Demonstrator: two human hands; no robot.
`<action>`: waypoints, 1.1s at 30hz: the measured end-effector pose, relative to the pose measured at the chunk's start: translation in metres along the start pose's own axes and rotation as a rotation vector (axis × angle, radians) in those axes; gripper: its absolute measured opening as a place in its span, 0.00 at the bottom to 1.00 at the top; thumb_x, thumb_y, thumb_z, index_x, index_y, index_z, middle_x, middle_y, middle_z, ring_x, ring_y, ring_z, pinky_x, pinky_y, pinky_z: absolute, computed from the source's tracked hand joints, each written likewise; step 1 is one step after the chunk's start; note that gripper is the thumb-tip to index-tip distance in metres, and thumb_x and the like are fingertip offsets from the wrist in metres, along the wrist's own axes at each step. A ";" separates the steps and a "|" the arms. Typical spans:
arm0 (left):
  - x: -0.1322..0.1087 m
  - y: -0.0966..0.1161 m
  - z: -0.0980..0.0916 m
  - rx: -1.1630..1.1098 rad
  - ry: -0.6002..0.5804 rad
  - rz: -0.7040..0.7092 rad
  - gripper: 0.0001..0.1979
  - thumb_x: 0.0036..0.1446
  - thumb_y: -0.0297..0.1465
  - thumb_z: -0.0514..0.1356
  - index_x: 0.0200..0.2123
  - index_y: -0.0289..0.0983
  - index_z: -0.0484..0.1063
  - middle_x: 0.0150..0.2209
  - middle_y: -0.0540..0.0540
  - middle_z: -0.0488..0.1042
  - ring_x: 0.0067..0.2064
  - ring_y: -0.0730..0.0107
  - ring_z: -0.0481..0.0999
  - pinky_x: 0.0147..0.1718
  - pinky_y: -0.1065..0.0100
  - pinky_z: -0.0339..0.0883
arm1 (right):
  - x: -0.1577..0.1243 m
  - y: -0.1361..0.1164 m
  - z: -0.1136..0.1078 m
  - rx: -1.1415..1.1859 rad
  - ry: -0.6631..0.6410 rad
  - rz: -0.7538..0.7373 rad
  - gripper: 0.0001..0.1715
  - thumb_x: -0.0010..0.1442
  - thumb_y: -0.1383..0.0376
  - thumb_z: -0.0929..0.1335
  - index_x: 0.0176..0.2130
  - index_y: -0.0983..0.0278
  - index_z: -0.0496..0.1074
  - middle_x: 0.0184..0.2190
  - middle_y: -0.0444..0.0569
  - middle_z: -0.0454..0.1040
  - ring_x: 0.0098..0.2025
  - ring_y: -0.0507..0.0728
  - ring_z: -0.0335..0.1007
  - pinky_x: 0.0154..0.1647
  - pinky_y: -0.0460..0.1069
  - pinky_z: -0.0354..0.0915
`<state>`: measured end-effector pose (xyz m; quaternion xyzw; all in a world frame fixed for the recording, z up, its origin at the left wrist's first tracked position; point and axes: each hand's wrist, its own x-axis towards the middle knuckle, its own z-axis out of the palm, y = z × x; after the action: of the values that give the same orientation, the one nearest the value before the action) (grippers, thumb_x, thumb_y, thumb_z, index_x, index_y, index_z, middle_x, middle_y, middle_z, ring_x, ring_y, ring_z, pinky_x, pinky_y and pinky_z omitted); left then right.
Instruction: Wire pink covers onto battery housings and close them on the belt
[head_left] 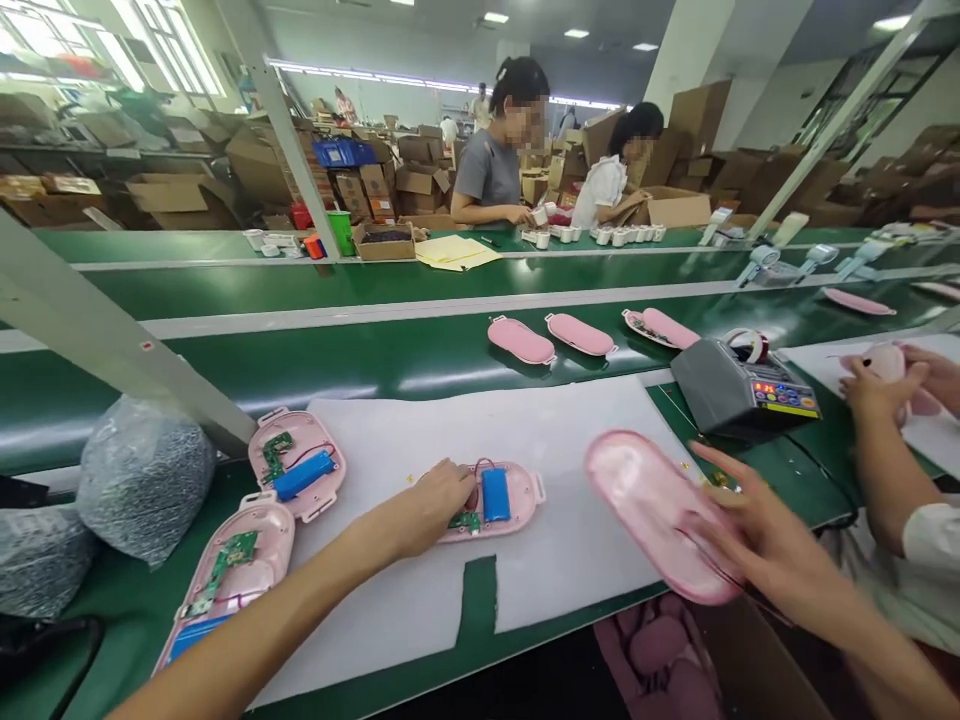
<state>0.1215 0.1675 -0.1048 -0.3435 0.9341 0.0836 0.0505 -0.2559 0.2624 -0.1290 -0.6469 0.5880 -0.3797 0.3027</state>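
Observation:
On the white sheet (pixel 390 440) lies a pink casing half (pixel 529 497) with a blue battery (pixel 496 494), a green circuit board (pixel 465 521) and thin wires inside. My left hand (pixel 439 505) is curled closed over its left end, and the fingertips are partly hidden. To the right, my right hand (pixel 757 535) holds an oval pink casing shell (pixel 637 500) by its right side, tilted over the table's front edge. That shell and hand are slightly blurred. At my left, two more open casing halves (pixel 319 435) hold boards and blue batteries.
A grey tape dispenser (pixel 739 385) stands at the right, near a co-worker's hands (pixel 881 385). Several pink casings (pixel 521 341) lie on the green belt. Bags of small metal parts (pixel 146 480) sit by a slanted post at left. More pink parts (pixel 660 650) are below the table edge.

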 end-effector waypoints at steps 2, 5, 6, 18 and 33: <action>-0.012 0.004 -0.002 0.145 -0.013 0.033 0.16 0.52 0.14 0.50 0.40 0.33 0.68 0.43 0.38 0.72 0.40 0.56 0.71 0.40 0.60 0.62 | 0.030 -0.005 0.036 0.119 -0.106 0.051 0.39 0.62 0.52 0.66 0.66 0.57 0.49 0.40 0.50 0.74 0.33 0.55 0.74 0.32 0.48 0.69; -0.021 0.012 0.000 0.255 -0.100 -0.017 0.18 0.51 0.17 0.57 0.46 0.31 0.67 0.43 0.36 0.73 0.42 0.53 0.73 0.40 0.58 0.65 | 0.060 -0.013 0.088 0.074 -0.160 0.162 0.32 0.61 0.54 0.65 0.61 0.58 0.54 0.36 0.45 0.74 0.25 0.53 0.69 0.28 0.47 0.65; -0.021 0.015 0.000 0.260 -0.131 -0.052 0.19 0.49 0.18 0.60 0.47 0.30 0.67 0.43 0.36 0.73 0.42 0.52 0.74 0.40 0.57 0.66 | 0.064 -0.015 0.098 -0.019 -0.210 0.176 0.28 0.62 0.54 0.64 0.59 0.59 0.57 0.33 0.44 0.73 0.25 0.53 0.68 0.30 0.48 0.64; -0.049 0.008 0.010 -0.178 0.140 -0.337 0.13 0.67 0.29 0.45 0.40 0.36 0.69 0.39 0.44 0.74 0.40 0.63 0.72 0.39 0.64 0.64 | 0.143 -0.056 0.096 -0.853 -0.611 -0.518 0.37 0.47 0.77 0.64 0.56 0.61 0.67 0.61 0.53 0.59 0.58 0.62 0.59 0.48 0.50 0.61; -0.018 0.002 -0.004 -0.006 -0.148 -0.055 0.07 0.56 0.26 0.53 0.35 0.35 0.70 0.35 0.41 0.76 0.33 0.61 0.74 0.33 0.62 0.62 | 0.146 -0.046 0.036 -0.499 -0.935 -0.227 0.11 0.66 0.61 0.60 0.33 0.63 0.63 0.30 0.45 0.66 0.32 0.54 0.57 0.33 0.47 0.54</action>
<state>0.1340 0.1799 -0.0983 -0.3619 0.9178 0.1101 0.1208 -0.1978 0.1216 -0.0894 -0.8586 0.3893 0.0697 0.3261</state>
